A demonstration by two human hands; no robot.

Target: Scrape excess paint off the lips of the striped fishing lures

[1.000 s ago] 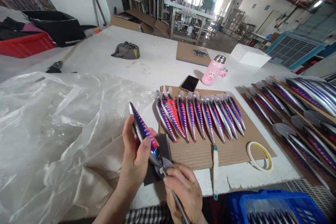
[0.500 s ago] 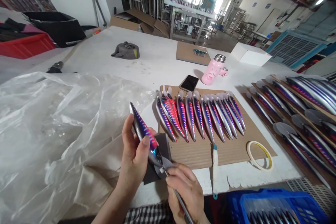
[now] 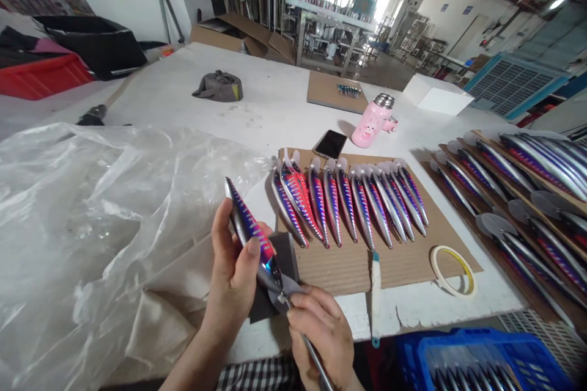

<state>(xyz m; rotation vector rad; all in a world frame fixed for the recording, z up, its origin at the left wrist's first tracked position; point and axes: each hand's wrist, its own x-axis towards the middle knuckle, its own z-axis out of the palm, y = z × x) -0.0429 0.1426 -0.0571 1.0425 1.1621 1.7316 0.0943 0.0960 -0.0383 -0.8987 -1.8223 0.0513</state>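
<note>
My left hand (image 3: 236, 263) is closed round a fishing lure (image 3: 250, 229) with a dark back, silver belly and purple-pink stripes. The lure tilts, tail up and left, its clear lip end down by my other hand. In my right hand (image 3: 321, 330) is a thin metal rod-like tool (image 3: 314, 354), its tip against the lure's lip end; the exact tip shape is too small to tell. Beneath them lies a dark grey pad (image 3: 287, 250). Several similar lures (image 3: 347, 201) rest in a row on a cardboard sheet (image 3: 330, 272) to the right.
A tape-wrapped blade-like tool (image 3: 376, 299) and a masking tape roll (image 3: 454, 270) lie at front right. Clear plastic sheeting (image 3: 92, 195) covers the left. A phone (image 3: 331, 144) and pink bottle (image 3: 372, 122) stand behind. More lures fill boards (image 3: 452, 220) at right; a blue basket (image 3: 481, 339) sits below.
Both hands and the lure have shifted very slightly left in view. The tool tip stays at the lure's lip end, and the grip looks the same.
</note>
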